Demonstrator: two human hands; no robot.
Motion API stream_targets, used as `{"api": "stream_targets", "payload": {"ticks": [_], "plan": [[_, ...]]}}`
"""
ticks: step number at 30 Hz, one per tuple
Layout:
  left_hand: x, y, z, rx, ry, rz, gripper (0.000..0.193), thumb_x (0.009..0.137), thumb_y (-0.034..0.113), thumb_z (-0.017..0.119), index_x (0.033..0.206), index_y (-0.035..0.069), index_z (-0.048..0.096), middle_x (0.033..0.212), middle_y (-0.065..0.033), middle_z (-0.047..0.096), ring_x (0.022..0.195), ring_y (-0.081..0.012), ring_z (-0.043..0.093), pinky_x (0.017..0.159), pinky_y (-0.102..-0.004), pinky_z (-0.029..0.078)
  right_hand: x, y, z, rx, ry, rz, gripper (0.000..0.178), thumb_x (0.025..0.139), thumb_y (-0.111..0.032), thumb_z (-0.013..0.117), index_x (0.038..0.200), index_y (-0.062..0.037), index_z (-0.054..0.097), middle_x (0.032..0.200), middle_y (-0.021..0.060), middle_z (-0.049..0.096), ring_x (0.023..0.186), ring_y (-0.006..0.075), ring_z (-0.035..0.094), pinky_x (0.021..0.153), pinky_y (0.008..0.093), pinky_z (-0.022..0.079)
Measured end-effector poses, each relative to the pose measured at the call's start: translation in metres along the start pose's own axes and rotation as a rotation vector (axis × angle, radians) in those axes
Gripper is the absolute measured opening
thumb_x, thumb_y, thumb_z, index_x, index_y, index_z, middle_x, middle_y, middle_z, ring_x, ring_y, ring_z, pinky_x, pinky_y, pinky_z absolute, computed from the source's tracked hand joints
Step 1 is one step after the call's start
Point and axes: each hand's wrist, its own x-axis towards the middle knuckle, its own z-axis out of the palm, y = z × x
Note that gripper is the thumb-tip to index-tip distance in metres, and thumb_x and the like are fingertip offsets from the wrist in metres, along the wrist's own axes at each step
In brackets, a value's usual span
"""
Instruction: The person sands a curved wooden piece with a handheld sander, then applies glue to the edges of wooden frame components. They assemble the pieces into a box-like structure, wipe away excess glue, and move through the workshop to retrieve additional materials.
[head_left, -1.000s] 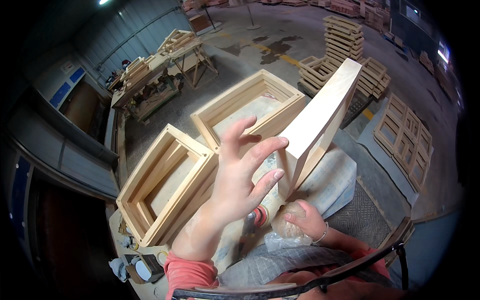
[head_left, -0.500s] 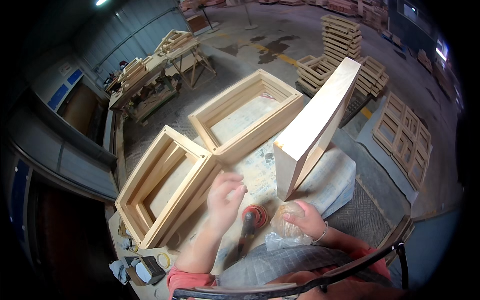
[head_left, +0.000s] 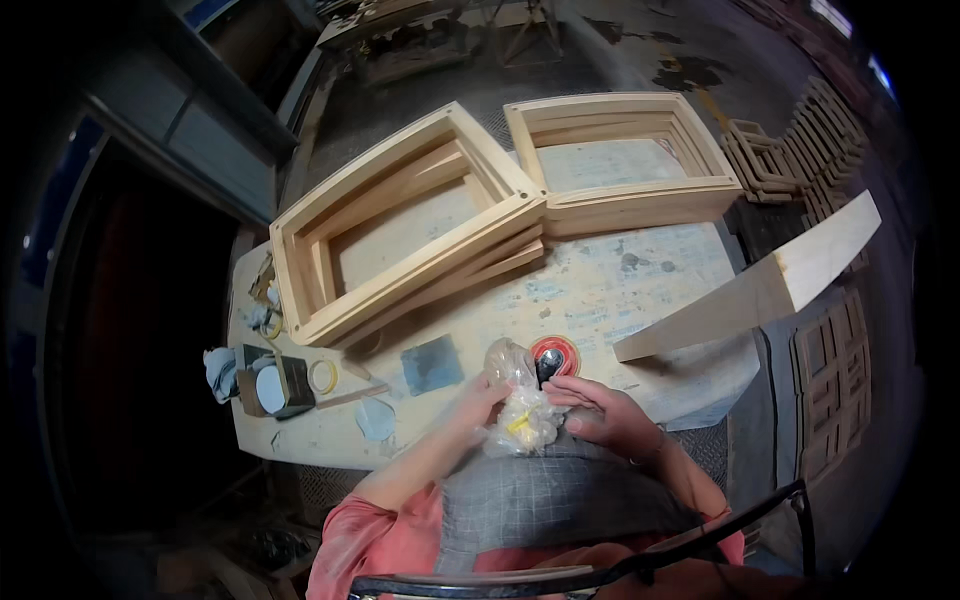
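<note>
A clear plastic bag [head_left: 530, 418] with brownish contents and a yellow tie is in front of my apron, near the bench edge. My left hand [head_left: 487, 398] grips it from the left side, its fingertips partly hidden by the plastic. At the bag's right side is my right hand [head_left: 608, 412], fingers stretched out and near or touching the plastic; which, I cannot tell. Just behind the bag sits a red and black round sander [head_left: 555, 358], partly covered by it. A dark square of sandpaper [head_left: 432, 364] lies to the left.
Two wooden frames [head_left: 400, 305] [head_left: 640, 212] rest along the far side of the workbench [head_left: 590, 285]. A third wooden frame [head_left: 700, 318] stands on edge at the right. Tape [head_left: 323, 377] and a small box [head_left: 290, 385] lie at left; stacked frames [head_left: 765, 160] stand beyond.
The view has swung left and down. My left hand has come down from above the bench onto the bag. My right hand has loosened from the bag, its fingers now straightened.
</note>
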Motion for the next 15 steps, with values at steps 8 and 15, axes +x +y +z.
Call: {"api": "stream_targets", "payload": {"ticks": [8,15], "plan": [[-0.030,0.012,-0.092,0.344,0.759,0.498,0.012,0.081,0.010,0.065,0.089,0.003,0.059,0.079,-0.0010,0.059,0.070,-0.0102,0.053,0.066,-0.0245,0.044,-0.075,0.039,-0.042,0.065,0.977,-0.381,0.019,0.090,-0.018,0.060,0.091,0.0003,0.054,0.080,0.0078,0.057,0.072,0.0133,0.054,0.070,0.0271,0.044],[0.002,-0.053,-0.040,1.140,0.155,0.277,0.058,0.075,0.040,0.071,0.119,0.007,0.055,0.107,-0.0205,0.055,0.101,-0.0352,0.054,0.089,-0.0408,0.043,-0.030,0.013,-0.053,-0.187,1.079,-0.684,0.075,0.081,-0.025,0.071,0.137,0.0028,0.030,0.136,0.0185,0.042,0.130,0.0270,0.037,0.112,0.0398,0.023]]}}
